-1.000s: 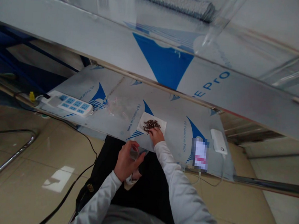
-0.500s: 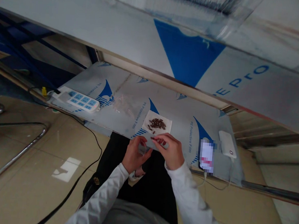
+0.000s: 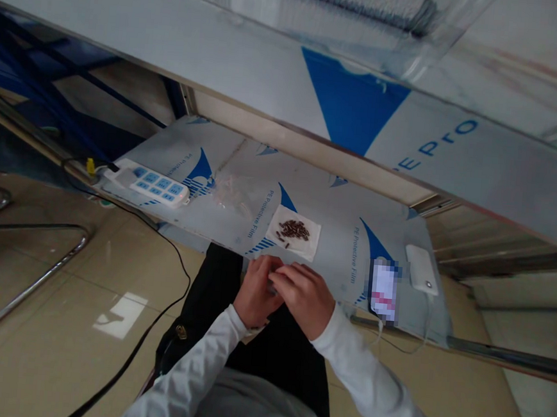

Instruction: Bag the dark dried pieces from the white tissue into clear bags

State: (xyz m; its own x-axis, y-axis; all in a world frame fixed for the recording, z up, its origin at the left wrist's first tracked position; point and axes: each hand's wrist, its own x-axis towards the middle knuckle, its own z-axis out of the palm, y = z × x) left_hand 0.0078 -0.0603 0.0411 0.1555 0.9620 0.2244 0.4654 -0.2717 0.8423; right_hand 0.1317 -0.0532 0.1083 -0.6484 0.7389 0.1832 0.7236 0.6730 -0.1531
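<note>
My left hand (image 3: 254, 291) and my right hand (image 3: 303, 293) are pressed together just below the front edge of the low film-covered shelf (image 3: 343, 239). Their fingers close around a small clear packet that the fingers almost wholly hide. Just beyond my hands, a pile of small dark pieces (image 3: 295, 229) lies on a white paper square (image 3: 304, 246) on the shelf. Neither hand touches the pile.
A white and blue power strip (image 3: 152, 184) lies at the shelf's left end, with a black cable (image 3: 153, 327) trailing over the tiled floor. A crumpled clear bag (image 3: 234, 195) sits beside the paper. A white device (image 3: 420, 277) rests at the right. An upper shelf (image 3: 270, 66) overhangs. A metal tube frame (image 3: 26, 285) stands at the left.
My right hand left the pile of dark pieces and came back to my left hand. Both hands now meet closely below the shelf edge.
</note>
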